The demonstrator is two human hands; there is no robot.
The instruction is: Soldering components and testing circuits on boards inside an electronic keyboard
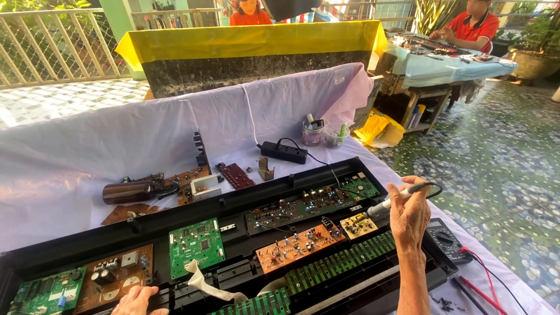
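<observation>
My right hand holds a soldering iron like a pen, its tip down at a small tan circuit board inside a long open black electronics case. The case holds several boards: a green one, an orange-brown one, a dark one and long green strips. My left hand rests on the case's near edge at the bottom left, next to a white ribbon cable.
A multimeter with red and black leads lies right of the case. On the white cloth behind are loose boards, a dark cylinder, a black power strip and cups. Two people in orange-red shirts sit at far tables.
</observation>
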